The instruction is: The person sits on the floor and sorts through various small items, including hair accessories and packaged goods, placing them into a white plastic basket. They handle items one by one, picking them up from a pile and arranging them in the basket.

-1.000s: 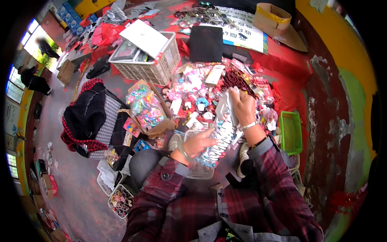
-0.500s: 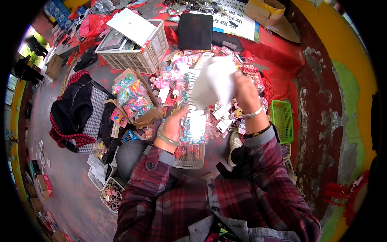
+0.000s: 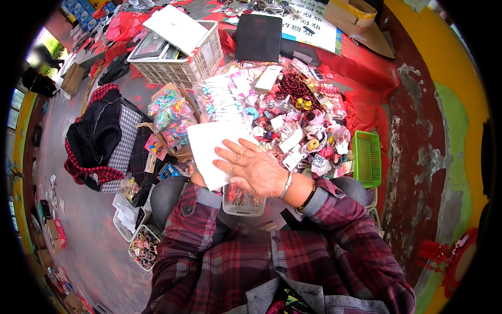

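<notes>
A white sheet of paper [image 3: 206, 152] lies over the near part of a clear plastic pack of hair clips [image 3: 219, 99], whose far end shows beyond it. My right hand [image 3: 253, 170] rests on the paper, open, its fingers spread and nearly flat. My left hand [image 3: 197, 178] is mostly hidden beneath the paper; only a bit near the wrist shows, so its fingers cannot be seen. Just below the paper stands a small white basket [image 3: 244, 208] with reddish packets in it. To the right spreads a pile of hair accessories [image 3: 314, 136], with dark red beads among them.
A cardboard box [image 3: 191, 104] of colourful bagged items stands left of the pack. Behind it is a large white crate [image 3: 180, 70] with flat items. A black flat case [image 3: 259, 37] lies at the back. A green basket [image 3: 367, 157] sits right; clothing [image 3: 97, 141] lies left.
My right hand has brought the crumpled, raised paper down and left, onto the pack, and its fingers have spread. The pack has swung left. My left hand has gone under the paper.
</notes>
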Demonstrator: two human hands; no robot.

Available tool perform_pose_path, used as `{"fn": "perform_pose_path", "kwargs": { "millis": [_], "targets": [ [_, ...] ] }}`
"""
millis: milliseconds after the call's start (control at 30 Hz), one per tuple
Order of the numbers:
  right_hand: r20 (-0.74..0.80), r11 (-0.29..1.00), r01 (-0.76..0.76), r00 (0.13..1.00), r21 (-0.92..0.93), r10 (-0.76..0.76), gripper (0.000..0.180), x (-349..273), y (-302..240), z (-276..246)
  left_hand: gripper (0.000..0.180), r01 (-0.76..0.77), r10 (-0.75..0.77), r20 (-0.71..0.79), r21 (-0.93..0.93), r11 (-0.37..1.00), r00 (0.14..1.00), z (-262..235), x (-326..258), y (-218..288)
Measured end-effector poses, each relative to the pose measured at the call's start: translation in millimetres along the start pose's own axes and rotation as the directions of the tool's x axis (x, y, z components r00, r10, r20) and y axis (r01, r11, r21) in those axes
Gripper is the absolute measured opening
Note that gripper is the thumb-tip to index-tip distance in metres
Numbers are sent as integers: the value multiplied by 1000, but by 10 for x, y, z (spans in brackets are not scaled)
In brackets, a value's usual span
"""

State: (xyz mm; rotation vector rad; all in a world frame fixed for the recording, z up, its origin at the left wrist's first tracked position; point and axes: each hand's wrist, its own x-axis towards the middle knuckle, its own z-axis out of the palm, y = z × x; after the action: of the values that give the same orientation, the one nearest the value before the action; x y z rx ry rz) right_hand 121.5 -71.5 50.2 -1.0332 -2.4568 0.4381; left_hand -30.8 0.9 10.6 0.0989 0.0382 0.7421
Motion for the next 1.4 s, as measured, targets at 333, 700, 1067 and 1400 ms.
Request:
{"fn": "perform_pose_path", "kwargs": {
  "millis": [333,700,1067,1400],
  "targets": [
    [-359,947,-318,878,53,315,53,43,500,12,47,-245,444,-176,631,736,879,241,185,-485],
    [-20,986,-90,995,140,94,54,-36,-78,-14,62,-145,213,-190,317,937,959,141,34,25],
    [-429,902,-431,817,-11,385,53,21,462,-69,45,-153,267,-124,565,811,956,227,131,-572],
    [-154,982,-187,970,33,190,54,-14,-137,131,52,-72,87,259,-67,995,962,-711,-111,-141]
  ]
}}
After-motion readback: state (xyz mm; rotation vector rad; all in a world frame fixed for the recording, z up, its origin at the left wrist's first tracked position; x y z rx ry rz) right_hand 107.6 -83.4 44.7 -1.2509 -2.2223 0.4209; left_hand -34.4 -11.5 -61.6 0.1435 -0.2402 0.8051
